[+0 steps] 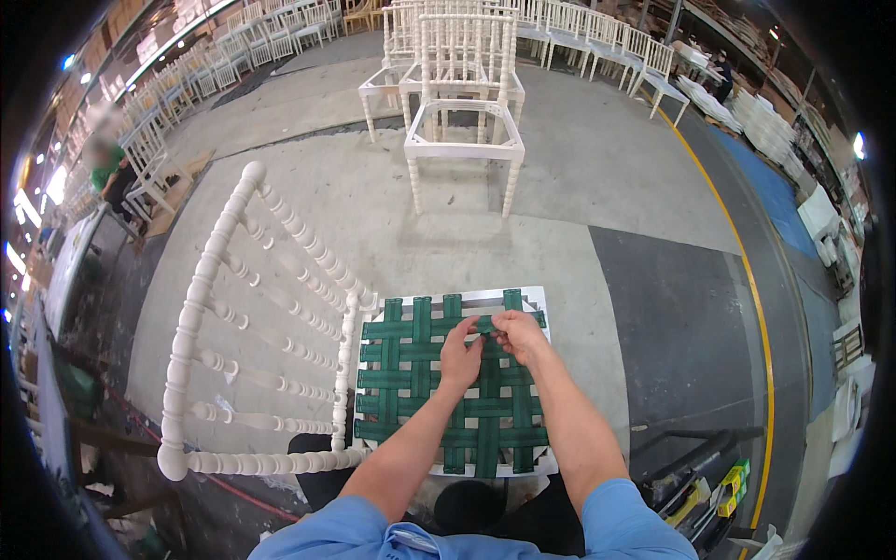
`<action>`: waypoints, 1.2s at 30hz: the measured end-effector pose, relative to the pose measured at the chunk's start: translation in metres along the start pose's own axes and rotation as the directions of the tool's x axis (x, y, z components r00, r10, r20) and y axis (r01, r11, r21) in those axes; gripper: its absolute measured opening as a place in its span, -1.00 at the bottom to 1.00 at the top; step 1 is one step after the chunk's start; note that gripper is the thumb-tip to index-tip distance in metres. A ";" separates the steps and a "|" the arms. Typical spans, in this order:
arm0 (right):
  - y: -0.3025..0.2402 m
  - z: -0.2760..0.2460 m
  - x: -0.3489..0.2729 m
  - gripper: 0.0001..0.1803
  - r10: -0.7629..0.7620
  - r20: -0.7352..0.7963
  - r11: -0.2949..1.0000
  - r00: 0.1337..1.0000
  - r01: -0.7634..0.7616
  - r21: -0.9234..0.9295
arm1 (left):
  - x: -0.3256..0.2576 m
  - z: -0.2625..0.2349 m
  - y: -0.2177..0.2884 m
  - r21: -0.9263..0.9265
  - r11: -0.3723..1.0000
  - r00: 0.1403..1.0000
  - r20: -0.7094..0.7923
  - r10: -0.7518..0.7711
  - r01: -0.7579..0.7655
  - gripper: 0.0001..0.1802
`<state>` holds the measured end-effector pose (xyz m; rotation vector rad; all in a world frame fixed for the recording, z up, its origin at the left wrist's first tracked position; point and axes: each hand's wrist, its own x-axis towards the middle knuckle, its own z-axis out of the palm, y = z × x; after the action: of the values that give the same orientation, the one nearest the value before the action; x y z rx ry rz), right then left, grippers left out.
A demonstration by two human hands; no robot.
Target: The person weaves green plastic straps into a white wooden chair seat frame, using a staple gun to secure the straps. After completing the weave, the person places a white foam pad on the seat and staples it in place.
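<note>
Green webbing straps are woven in a loose lattice over the white seat frame of a chair in front of me. Its white turned-spindle backrest extends to the left. Near the far side of the seat, my left hand is closed at a strap, fingers bent round its edge. Just to its right, my right hand pinches the same piece of webbing strap. The fingertips of both hands almost meet there. What lies beneath the fingers is hidden.
White chair frames stand stacked ahead on the concrete floor. Rows of chairs line the back. At lower right sits a dark tool holder with a yellow-green box. A person in green is at far left.
</note>
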<state>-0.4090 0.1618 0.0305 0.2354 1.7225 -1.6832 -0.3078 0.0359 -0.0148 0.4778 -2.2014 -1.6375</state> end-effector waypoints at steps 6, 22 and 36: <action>0.019 -0.013 -0.003 -0.79 -0.233 -0.106 0.970 0.967 0.223 -0.100 | 0.033 -0.005 0.012 -0.178 0.901 0.912 0.190 -0.363 0.396 -0.80; 0.022 -0.002 -0.006 -0.84 -0.801 0.046 0.464 0.596 0.668 -0.582 | 0.046 -0.015 0.020 -0.153 0.941 0.923 0.293 -0.250 0.303 -0.80; -0.005 0.011 0.101 -0.90 -0.542 -0.042 0.450 0.839 0.248 -0.858 | 0.041 -0.001 -0.018 0.422 0.873 0.969 0.086 0.231 -0.246 -0.62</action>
<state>-0.4821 0.1164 -0.0244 -0.4308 2.8087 -0.9031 -0.3420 0.0112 -0.0288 0.2720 -2.5359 -1.0376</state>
